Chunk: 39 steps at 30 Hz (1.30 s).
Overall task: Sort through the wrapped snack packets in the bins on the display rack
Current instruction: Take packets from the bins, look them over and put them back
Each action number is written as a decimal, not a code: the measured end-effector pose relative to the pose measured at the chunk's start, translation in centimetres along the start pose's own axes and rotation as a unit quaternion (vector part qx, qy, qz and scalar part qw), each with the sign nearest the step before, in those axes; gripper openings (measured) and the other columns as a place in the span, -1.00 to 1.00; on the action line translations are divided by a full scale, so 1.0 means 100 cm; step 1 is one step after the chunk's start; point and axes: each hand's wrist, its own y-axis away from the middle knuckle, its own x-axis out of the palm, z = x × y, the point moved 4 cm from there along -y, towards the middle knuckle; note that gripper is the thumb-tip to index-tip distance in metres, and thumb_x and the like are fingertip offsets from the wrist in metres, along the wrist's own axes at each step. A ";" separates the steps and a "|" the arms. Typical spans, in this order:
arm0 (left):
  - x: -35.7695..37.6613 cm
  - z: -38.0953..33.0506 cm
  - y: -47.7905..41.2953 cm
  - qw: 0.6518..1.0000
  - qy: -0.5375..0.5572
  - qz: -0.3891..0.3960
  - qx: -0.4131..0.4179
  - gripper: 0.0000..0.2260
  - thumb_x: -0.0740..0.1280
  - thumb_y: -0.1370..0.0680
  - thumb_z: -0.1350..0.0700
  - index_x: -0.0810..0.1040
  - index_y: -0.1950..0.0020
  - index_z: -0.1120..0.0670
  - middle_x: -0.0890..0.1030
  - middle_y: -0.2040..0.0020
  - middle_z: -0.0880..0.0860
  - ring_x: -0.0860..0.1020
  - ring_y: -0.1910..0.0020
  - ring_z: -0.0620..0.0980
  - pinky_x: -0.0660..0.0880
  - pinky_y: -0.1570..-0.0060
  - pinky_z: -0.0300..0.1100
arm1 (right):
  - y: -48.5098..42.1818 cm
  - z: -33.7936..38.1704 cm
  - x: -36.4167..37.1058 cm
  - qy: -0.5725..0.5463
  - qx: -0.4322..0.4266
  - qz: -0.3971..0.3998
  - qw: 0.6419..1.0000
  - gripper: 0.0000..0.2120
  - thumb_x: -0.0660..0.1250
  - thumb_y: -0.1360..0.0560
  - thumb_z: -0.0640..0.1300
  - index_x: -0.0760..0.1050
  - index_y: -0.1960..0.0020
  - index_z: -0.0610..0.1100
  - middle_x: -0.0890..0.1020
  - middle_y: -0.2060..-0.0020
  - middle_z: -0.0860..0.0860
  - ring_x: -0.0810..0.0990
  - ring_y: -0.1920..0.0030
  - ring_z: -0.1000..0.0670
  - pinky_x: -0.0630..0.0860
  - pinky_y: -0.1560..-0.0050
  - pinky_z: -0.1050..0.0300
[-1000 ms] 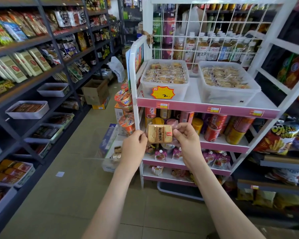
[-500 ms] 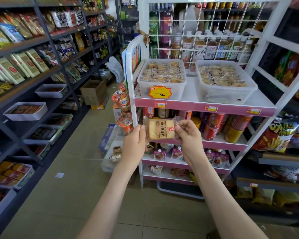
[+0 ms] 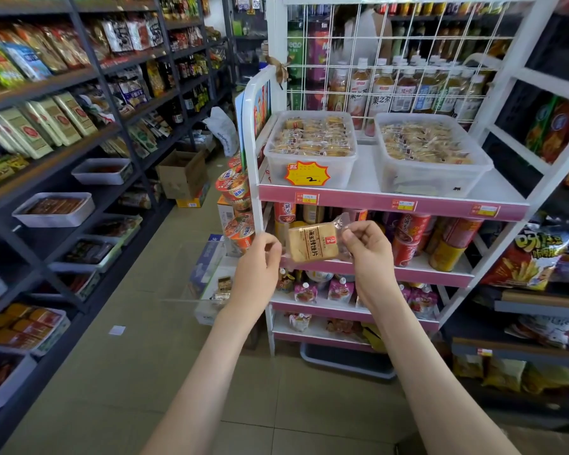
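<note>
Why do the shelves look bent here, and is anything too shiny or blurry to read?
Head view: the wide lens bows the white rack and dark shelves near the edges; the clear wrapper of the snack packet glints beside the right hand, its label sharp; the price tags are too blurred to read.

Snack packet was level a second ago, now skewed, print running slantwise. Your right hand moved off side edge, now pinches clear wrapper tail at top right corner. Your left hand slid to lower left edge. Packet now higher against display rack, in front of cans.
</note>
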 end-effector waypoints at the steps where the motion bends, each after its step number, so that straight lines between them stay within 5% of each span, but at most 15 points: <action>1: -0.002 -0.004 0.002 1.000 0.010 -0.017 -0.005 -0.88 0.18 -0.65 0.10 0.43 -0.15 0.06 0.56 0.00 -0.04 0.54 0.05 -0.10 0.45 0.17 -0.41 | 0.001 0.005 0.000 0.020 -0.011 -0.011 1.000 -0.84 0.24 -0.57 -0.33 0.46 0.11 -0.10 0.56 0.21 0.00 0.53 0.20 0.10 0.48 0.20 0.31; 3: -0.001 -0.018 0.007 0.999 0.038 -0.010 0.003 -0.76 0.20 -0.64 0.07 0.43 -0.30 0.05 0.51 -0.11 -0.12 0.49 -0.08 -0.19 0.38 0.04 -0.50 | 0.005 0.016 0.006 0.057 -0.039 -0.013 0.998 -0.86 0.25 -0.57 -0.31 0.45 0.10 -0.11 0.55 0.19 0.00 0.50 0.22 0.13 0.46 0.20 0.35; 6: 0.016 -0.035 0.014 0.984 0.153 0.093 -0.016 -0.62 0.21 -0.61 -0.10 0.36 -0.42 -0.06 0.50 -0.26 -0.16 0.45 -0.23 -0.22 0.38 -0.22 -0.29 | 0.019 0.030 0.025 0.060 -0.073 0.048 0.994 -0.88 0.25 -0.56 -0.33 0.47 0.09 -0.15 0.58 0.20 -0.02 0.54 0.24 0.16 0.51 0.19 0.31; 9: 0.020 -0.039 0.016 0.954 0.276 0.107 -0.040 -0.47 0.30 -0.46 -0.24 0.35 -0.38 -0.09 0.50 -0.26 -0.16 0.48 -0.24 -0.26 0.45 -0.19 -0.27 | 0.032 0.038 0.041 0.038 -0.098 0.133 0.985 -0.82 0.22 -0.55 -0.37 0.54 0.07 -0.15 0.63 0.15 0.01 0.60 0.14 0.10 0.57 0.09 0.19; 14: 0.012 -0.028 0.010 0.959 0.272 0.075 -0.017 -0.66 0.39 -0.54 0.07 0.43 -0.28 -0.11 0.58 -0.14 -0.19 0.52 -0.16 -0.27 0.49 -0.21 -0.17 | 0.029 0.044 0.034 -0.023 -0.109 0.184 0.977 -0.75 0.13 -0.55 -0.45 0.53 0.02 -0.21 0.62 0.20 0.04 0.58 0.16 0.05 0.54 0.11 0.18; 17: 0.014 -0.018 0.008 0.948 0.309 0.061 -0.036 -0.70 0.36 -0.56 0.17 0.47 -0.25 -0.08 0.63 -0.13 -0.11 0.58 -0.17 -0.11 0.50 -0.24 0.01 | 0.023 0.042 0.025 -0.034 -0.101 0.136 0.985 -0.77 0.18 -0.56 -0.41 0.52 -0.01 -0.15 0.61 0.14 0.05 0.58 0.08 0.04 0.56 0.08 0.17; 20: 0.015 -0.008 0.006 0.903 0.414 0.039 -0.111 -0.72 0.35 -0.56 0.25 0.50 -0.23 0.00 0.64 -0.13 0.01 0.62 -0.14 0.02 0.53 -0.19 0.07 | 0.011 0.037 0.010 0.018 -0.089 0.050 0.995 -0.81 0.26 -0.56 -0.32 0.53 -0.06 -0.07 0.61 0.07 0.09 0.57 0.04 0.16 0.51 0.05 0.28; 23: 0.015 -0.006 0.006 0.845 0.513 0.060 -0.140 -0.73 0.29 -0.57 0.32 0.49 -0.25 0.12 0.62 -0.17 0.13 0.62 -0.14 0.09 0.58 -0.10 -0.01 | 0.004 0.027 0.004 0.050 -0.022 0.080 0.995 -0.85 0.30 -0.56 -0.24 0.55 -0.09 -0.09 0.64 0.06 0.01 0.59 0.09 0.14 0.50 0.09 0.28; 28: 0.018 -0.009 0.003 0.801 0.577 0.089 -0.137 -0.65 0.24 -0.57 0.34 0.42 -0.34 0.15 0.62 -0.20 0.15 0.59 -0.19 0.14 0.60 -0.01 -0.08 | 0.001 0.025 0.006 0.045 -0.011 0.105 0.993 -0.87 0.29 -0.55 -0.28 0.57 0.01 -0.10 0.64 0.22 -0.03 0.56 0.29 0.12 0.51 0.23 0.22; 36: 0.024 -0.025 -0.011 0.819 0.558 0.085 -0.105 -0.63 0.21 -0.58 0.37 0.43 -0.31 0.04 0.61 -0.18 0.09 0.62 -0.14 0.05 0.60 0.03 -0.11 | -0.016 0.027 -0.004 -0.002 0.032 0.128 0.991 -0.85 0.30 -0.55 -0.30 0.59 -0.06 -0.17 0.68 0.11 -0.15 0.61 0.21 0.01 0.52 0.23 0.18; 39: 0.030 -0.032 -0.017 0.832 0.538 0.093 -0.093 -0.63 0.22 -0.58 0.35 0.42 -0.32 0.03 0.55 -0.27 0.14 0.62 -0.14 0.05 0.59 0.01 -0.11 | -0.025 0.029 -0.010 -0.054 0.056 0.141 0.987 -0.90 0.28 -0.53 -0.37 0.54 -0.01 -0.27 0.65 0.20 -0.16 0.57 0.32 0.03 0.48 0.34 0.26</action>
